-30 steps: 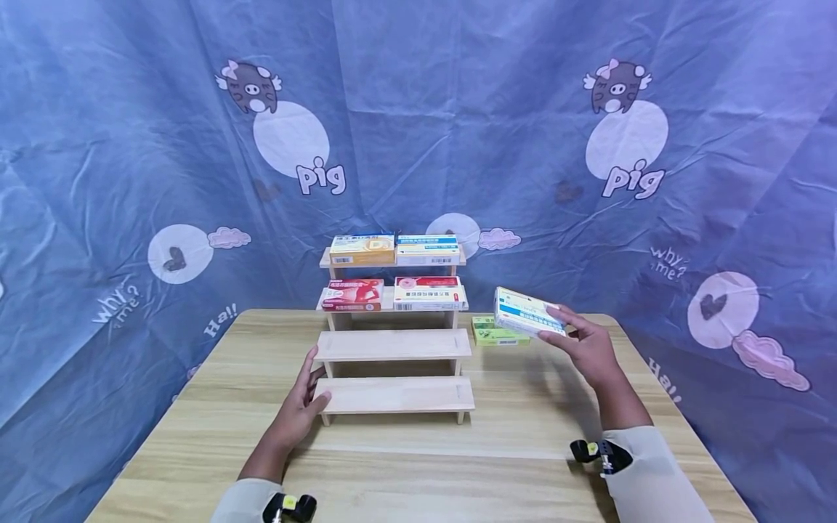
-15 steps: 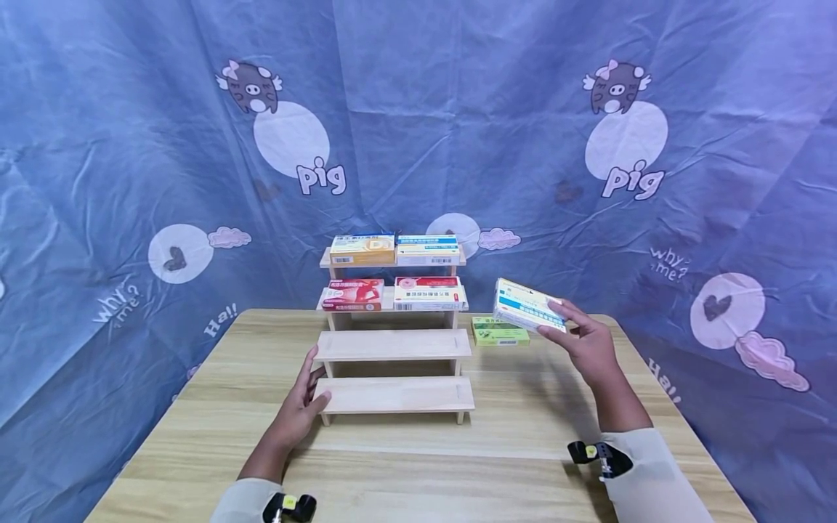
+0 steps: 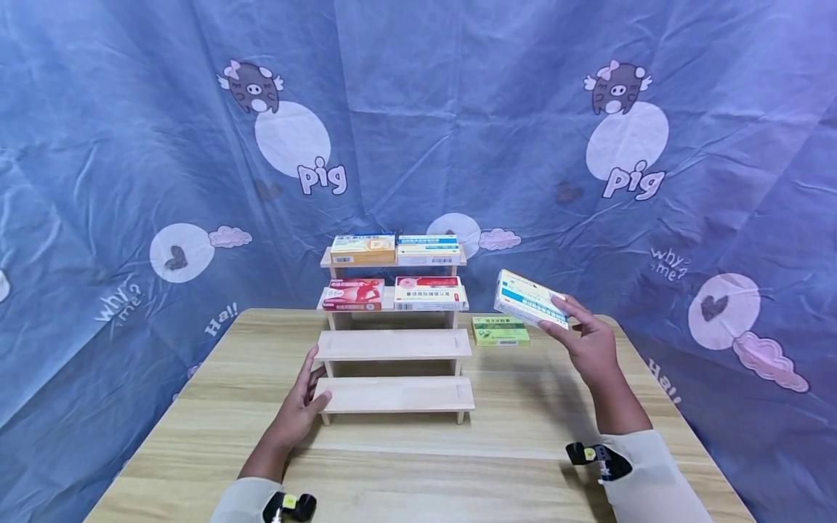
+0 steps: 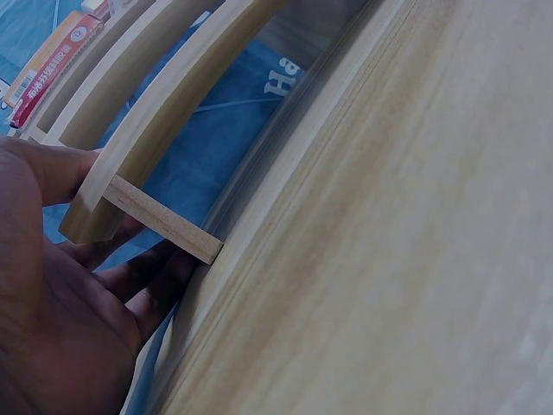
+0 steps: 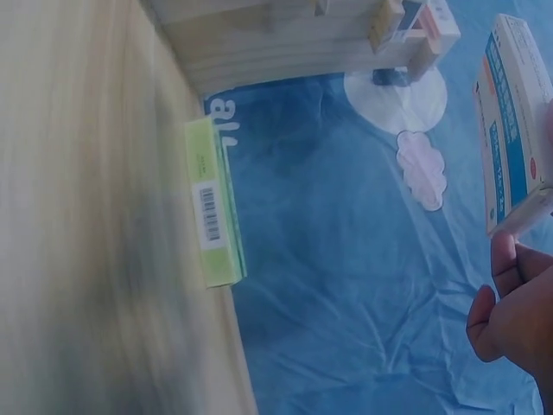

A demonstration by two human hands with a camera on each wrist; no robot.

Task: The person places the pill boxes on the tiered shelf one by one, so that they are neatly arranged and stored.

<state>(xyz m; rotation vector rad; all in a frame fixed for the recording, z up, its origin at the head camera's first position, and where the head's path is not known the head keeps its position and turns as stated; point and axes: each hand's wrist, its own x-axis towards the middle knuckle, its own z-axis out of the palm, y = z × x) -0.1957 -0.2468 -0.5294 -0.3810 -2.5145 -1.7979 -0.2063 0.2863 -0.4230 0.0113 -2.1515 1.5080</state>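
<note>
My right hand (image 3: 588, 345) pinches a white and blue medicine box (image 3: 528, 300) by its right end. The box is tilted and raised above the table, right of the wooden step rack (image 3: 392, 396). Below it, a green medicine box (image 3: 500, 332) lies on the table beside the rack. My left hand (image 3: 302, 407) grips the left end of the rack's lowest shelf. In the left wrist view the thumb lies over the shelf (image 4: 143, 143) and the fingers reach underneath, near a leg.
The rack's top shelf bears an orange and white box (image 3: 362, 249) and a blue and white box (image 3: 428, 250). A red box (image 3: 353, 295) and a red and white box (image 3: 428, 294) lie one shelf lower. A blue printed curtain (image 3: 418, 131) hangs behind the table (image 3: 405, 479).
My right hand has raised the white and blue medicine box slightly, so more of the green box shows below. The left hand has stayed at the rack.
</note>
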